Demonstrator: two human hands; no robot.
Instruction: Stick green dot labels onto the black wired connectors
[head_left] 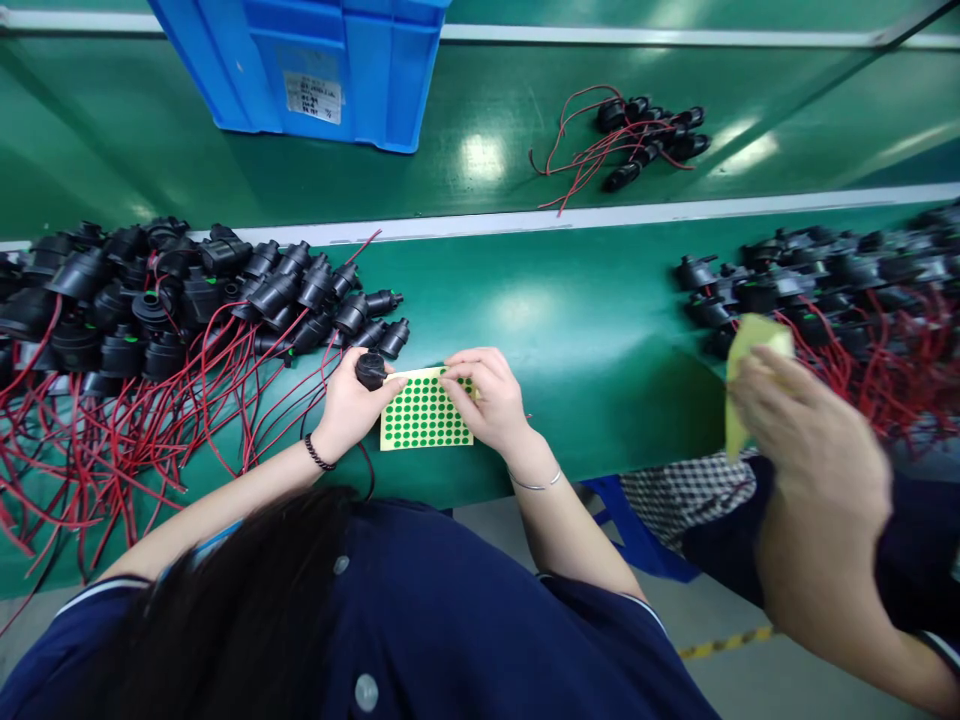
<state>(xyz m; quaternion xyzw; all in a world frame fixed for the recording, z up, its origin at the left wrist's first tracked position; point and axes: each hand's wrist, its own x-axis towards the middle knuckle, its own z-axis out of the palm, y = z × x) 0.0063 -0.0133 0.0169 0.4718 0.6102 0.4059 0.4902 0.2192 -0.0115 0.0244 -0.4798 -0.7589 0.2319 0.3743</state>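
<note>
My left hand [355,402] is closed around a small black pump-like part [370,371]. Its thumb also meets the upper left corner of a pale yellow sheet of green dot stickers [426,414]. At the sheet's upper right, my right hand [487,395] has its thumb and fingertips pinched on the sheet. Whether a single sticker is between those fingertips is too small to tell. Close by on the left lies a large heap of similar black parts [277,296], their long red wires [217,425] trailing toward the bench's front edge.
A blue bin [322,70] stands on the raised ledge. Several black parts [652,135] lie right of it. More black parts [810,270] are heaped at the right of the green bench [525,310]. Beside me a co-worker's blurred hand [817,430] holds a yellow sheet [754,345].
</note>
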